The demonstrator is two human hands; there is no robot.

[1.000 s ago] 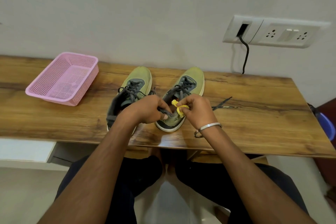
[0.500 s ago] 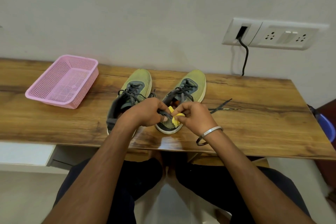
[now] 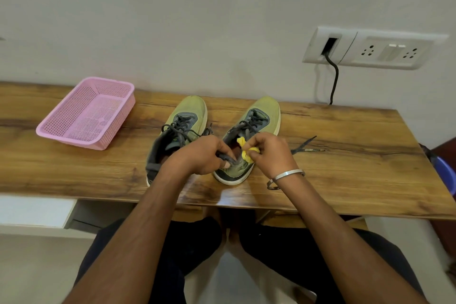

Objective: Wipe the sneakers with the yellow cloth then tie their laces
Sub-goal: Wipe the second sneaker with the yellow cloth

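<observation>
Two green sneakers on wooden table [image 3: 345,155], toes toward far wall. Left sneaker [image 3: 180,126] untouched, laces loose. Right sneaker [image 3: 256,121] being worked at heel end, near table edge. Left hand [image 3: 202,155] curled, pinching heel collar to steady it. Right hand [image 3: 269,153] closed around bunched yellow cloth [image 3: 245,150], pressed against inner heel area. One loose lace [image 3: 303,145] trailing right across tabletop. Pink basket [image 3: 86,113] far left, well apart.

Handling guess: cloth soft, limp, light; best kept balled in fingers for rubbing pressure. Sneaker light, upper flexible, sole stiff; likely slides on smooth wood unless braced at heel or collar. Laces thin, floppy; grab near tips for tying. Wiping probably mid-way, tying not yet begun.
</observation>
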